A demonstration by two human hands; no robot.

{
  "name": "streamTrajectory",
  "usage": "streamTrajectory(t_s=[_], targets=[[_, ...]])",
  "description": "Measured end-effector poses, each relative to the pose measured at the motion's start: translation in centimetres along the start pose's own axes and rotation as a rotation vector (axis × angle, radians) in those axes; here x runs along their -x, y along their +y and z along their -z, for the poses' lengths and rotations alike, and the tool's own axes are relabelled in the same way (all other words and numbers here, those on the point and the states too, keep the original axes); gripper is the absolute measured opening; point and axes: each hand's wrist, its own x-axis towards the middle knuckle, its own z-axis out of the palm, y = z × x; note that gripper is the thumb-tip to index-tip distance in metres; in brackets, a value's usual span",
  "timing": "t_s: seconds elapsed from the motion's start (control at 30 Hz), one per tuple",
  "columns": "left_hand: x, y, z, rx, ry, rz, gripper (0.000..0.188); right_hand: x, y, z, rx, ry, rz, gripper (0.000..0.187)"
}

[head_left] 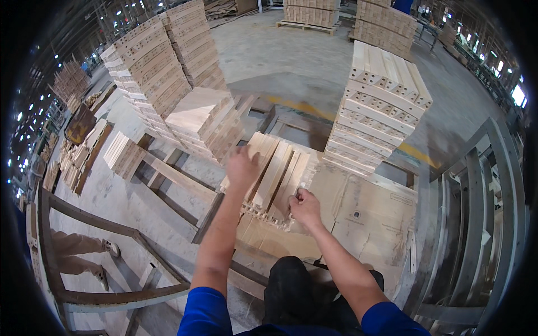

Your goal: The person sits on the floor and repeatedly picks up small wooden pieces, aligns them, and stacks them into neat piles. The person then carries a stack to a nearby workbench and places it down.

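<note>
Pale wooden slats lie side by side in a low stack in front of me, with dark gaps between some of them. Over the left part of this stack is my left hand, blurred, so its fingers do not show clearly. My right hand is at the stack's right edge, fingers curled in and close together. Whatever it may hold there is too small to make out. Beneath the slats, a layer of wood ends shows along the near side. Flattened cardboard lies under and to the right of the stack.
Tall stacks of drilled wooden pieces stand at the left and right. Metal frames flank me at left and right. A wooden pallet lies left. Another person's legs show at the lower left.
</note>
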Motion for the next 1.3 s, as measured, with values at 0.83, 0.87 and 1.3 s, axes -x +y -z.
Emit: streamTrajectory(t_s=[0.83,0.87,1.3], targets=[[1.6,-11.8,-0.4,0.413,-0.277,0.100,0.034,5.5,6.1,8.9,-0.271,-0.005,0.116,0.037],[2.2,-12.0,1.1,0.152,-0.280,0.122,0.038,6.7,9.5,12.1,-0.251,0.098,0.072,0.033],[26.3,4.2,9.1,-0.443,-0.225,0.249,0.047,17.1,39.6,44.2,0.628,0.372,-0.942,0.080]])
